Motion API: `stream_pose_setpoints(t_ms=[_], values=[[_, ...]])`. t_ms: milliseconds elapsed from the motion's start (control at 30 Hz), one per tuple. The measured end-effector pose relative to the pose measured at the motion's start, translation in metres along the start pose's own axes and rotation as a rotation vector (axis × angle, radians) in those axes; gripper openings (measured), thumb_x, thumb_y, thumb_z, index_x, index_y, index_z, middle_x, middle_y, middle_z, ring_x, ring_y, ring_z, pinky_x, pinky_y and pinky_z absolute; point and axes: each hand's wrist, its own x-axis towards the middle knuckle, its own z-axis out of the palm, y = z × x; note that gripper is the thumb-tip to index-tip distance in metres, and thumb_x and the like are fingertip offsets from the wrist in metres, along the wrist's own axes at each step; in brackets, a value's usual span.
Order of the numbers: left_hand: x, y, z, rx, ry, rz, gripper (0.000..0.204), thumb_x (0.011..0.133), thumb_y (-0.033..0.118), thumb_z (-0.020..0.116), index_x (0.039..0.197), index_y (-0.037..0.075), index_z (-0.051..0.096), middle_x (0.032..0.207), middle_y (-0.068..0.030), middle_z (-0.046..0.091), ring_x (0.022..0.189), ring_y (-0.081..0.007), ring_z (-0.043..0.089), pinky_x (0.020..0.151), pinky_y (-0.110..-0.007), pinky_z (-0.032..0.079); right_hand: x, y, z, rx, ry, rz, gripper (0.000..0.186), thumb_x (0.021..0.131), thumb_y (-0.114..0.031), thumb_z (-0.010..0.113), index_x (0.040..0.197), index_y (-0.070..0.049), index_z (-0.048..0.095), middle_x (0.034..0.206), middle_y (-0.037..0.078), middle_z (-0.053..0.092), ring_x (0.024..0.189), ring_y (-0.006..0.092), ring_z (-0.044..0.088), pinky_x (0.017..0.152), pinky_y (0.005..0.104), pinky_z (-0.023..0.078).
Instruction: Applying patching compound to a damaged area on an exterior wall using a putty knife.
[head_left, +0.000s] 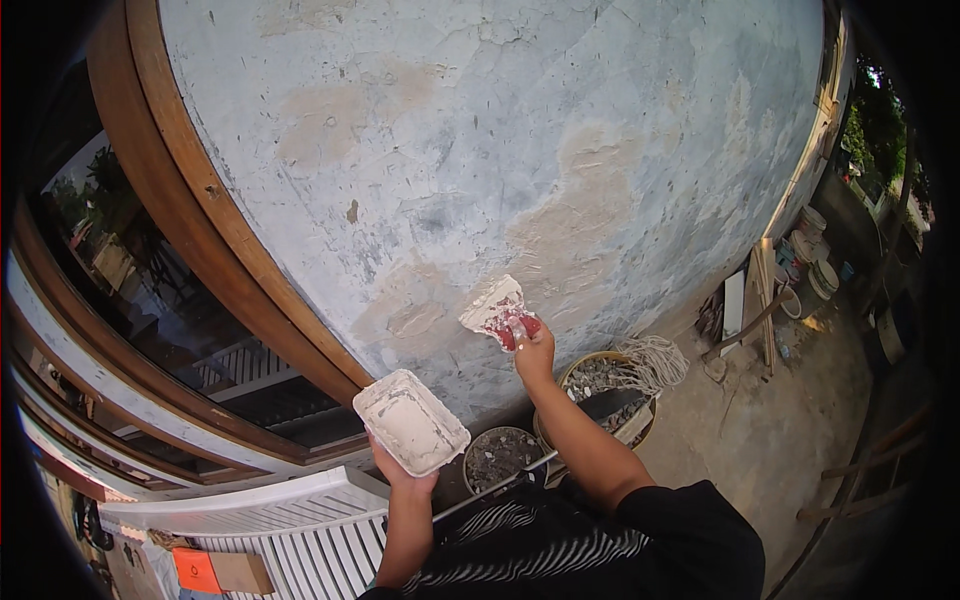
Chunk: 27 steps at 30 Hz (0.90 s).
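Note:
My left hand (397, 475) is closed on a white plastic tub (411, 420), holding it from below and the side. Pale filler paste coats the tub's inside and rim. In my right hand (535, 352) is a red putty knife (497, 315), its broad blade smeared with the same cream paste. Before the knife is a worn, pale blue-grey wall (430, 150); whether the blade touches it I cannot tell. Beige filler patches (575, 225) mark the wall above and right of the knife, with another patch just left of it.
Two pots of rubble (503, 458) stand below my right arm, a mop head (652, 366) on one. A white slatted bench (300, 530) is at lower left, carrying an orange box (195, 570). A wooden window frame (215, 230) borders the wall. Buckets (822, 280) and planks (768, 305) lie right.

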Motion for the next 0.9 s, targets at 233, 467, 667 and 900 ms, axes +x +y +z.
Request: stream_pose_setpoints(t_ms=[233, 467, 667, 900], values=[[0.0, -0.007, 0.006, 0.017, 0.007, -0.018, 0.053, 0.099, 0.053, 0.039, 0.135, 0.017, 0.055, 0.129, -0.0051, 0.063, 0.114, -0.0313, 0.062, 0.097, -0.053, 0.051, 0.025, 0.0, -0.021, -0.351, 0.04, -0.154, 0.021, 0.093, -0.013, 0.068, 0.104, 0.005, 0.066, 0.086, 0.011, 0.072, 0.076, 0.0126, 0.065, 0.071, 0.0285, 0.051], [-0.001, -0.012, 0.011, 0.028, -0.012, -0.053, 0.053, 0.099, 0.053, 0.039, 0.136, 0.017, 0.054, 0.129, -0.0058, 0.063, 0.115, -0.0318, 0.062, 0.097, -0.054, 0.051, 0.055, -0.07, -0.029, -0.903, -0.215, -0.411, 0.035, 0.087, -0.02, 0.069, 0.116, -0.002, 0.066, 0.094, 0.018, 0.071, 0.091, 0.0369, 0.067, 0.079, 0.0445, 0.052], [0.001, -0.012, 0.012, -0.001, 0.012, -0.038, 0.052, 0.1, 0.051, 0.04, 0.135, 0.016, 0.055, 0.129, -0.0068, 0.063, 0.115, -0.0325, 0.063, 0.098, -0.054, 0.05, 0.056, -0.153, -0.002, -1.077, -0.255, -0.918, 0.014, 0.083, -0.014, 0.07, 0.084, -0.007, 0.058, 0.077, 0.012, 0.061, 0.076, 0.0359, 0.057, 0.065, 0.0484, 0.046], [-0.001, -0.007, 0.008, -0.008, 0.002, -0.01, 0.053, 0.1, 0.051, 0.039, 0.135, 0.016, 0.055, 0.129, -0.0071, 0.063, 0.115, -0.0329, 0.062, 0.098, -0.055, 0.05, 0.04, -0.121, 0.011, -1.087, -0.435, -0.825, 0.011, 0.086, -0.015, 0.067, 0.09, -0.008, 0.061, 0.082, 0.008, 0.065, 0.08, 0.0351, 0.058, 0.068, 0.0481, 0.048]])
